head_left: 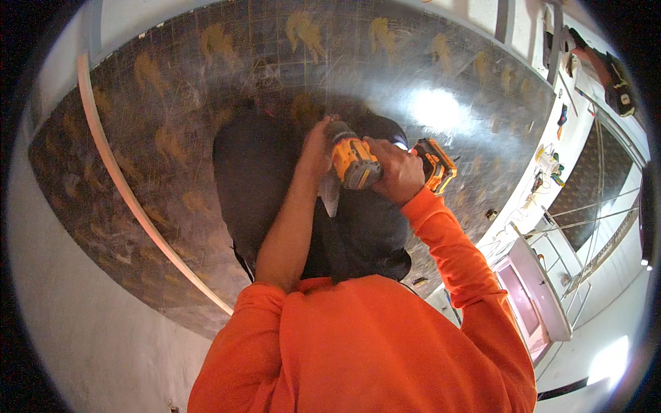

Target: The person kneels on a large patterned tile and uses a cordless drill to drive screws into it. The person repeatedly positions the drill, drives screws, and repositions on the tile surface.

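Observation:
A yellow-orange and black cordless drill point(356, 164) is held in front of my body, above my dark-trousered legs. My right hand point(398, 171) is closed round its grip, with the battery pack point(439, 165) sticking out to the right of the fist. My left hand point(317, 148) is curled against the dark chuck point(337, 131) at the drill's front end. The fingertips there are partly hidden, and I cannot see a bit. Below the drill, a pale pointed piece point(330, 198) shows between my legs; its kind is unclear.
Under me spreads a large dark board point(172, 206) with yellowish marks. A long wooden strip point(124, 179) runs along its left side. A small round object point(491, 215) lies at the right. Beyond the right edge are scattered tools point(551, 165) and a metal frame point(575, 261).

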Tool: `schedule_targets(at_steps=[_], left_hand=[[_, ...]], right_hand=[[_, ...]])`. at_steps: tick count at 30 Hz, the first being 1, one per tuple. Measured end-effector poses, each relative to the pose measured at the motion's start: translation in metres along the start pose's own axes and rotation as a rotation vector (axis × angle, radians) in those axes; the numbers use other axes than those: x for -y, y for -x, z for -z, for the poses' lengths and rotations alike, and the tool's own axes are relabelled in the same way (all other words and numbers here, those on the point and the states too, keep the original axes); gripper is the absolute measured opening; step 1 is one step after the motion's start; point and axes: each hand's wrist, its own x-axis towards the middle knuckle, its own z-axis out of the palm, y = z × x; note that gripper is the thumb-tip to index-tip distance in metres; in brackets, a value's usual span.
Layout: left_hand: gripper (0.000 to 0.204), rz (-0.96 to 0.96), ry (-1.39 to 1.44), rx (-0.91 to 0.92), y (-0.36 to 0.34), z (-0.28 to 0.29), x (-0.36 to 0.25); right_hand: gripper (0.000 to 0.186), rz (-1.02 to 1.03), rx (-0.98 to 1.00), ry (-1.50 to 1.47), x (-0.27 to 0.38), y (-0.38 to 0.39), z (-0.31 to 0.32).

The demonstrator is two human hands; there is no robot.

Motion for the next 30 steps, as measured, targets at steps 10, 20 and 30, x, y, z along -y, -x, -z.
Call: schedule_targets(at_steps=[10,20,30], left_hand=[[0.042,-0.210,-0.499,0.220,0.013,0.001,-0.013],[0.048,-0.287,-0.441,0.129,0.039,0.001,-0.010],[0.041,0.100,-0.104,0.182,0.044,-0.021,-0.025]], right_hand=[[0.032,-0.083,0.016,0.040,0.001,-0.016,-0.014],[0.046,-0.182,0.060,-0.009,-0.001,-0.021,-0.017],[0.048,-0.239,0.270,0.047,0.004,-0.033,-0.008]])
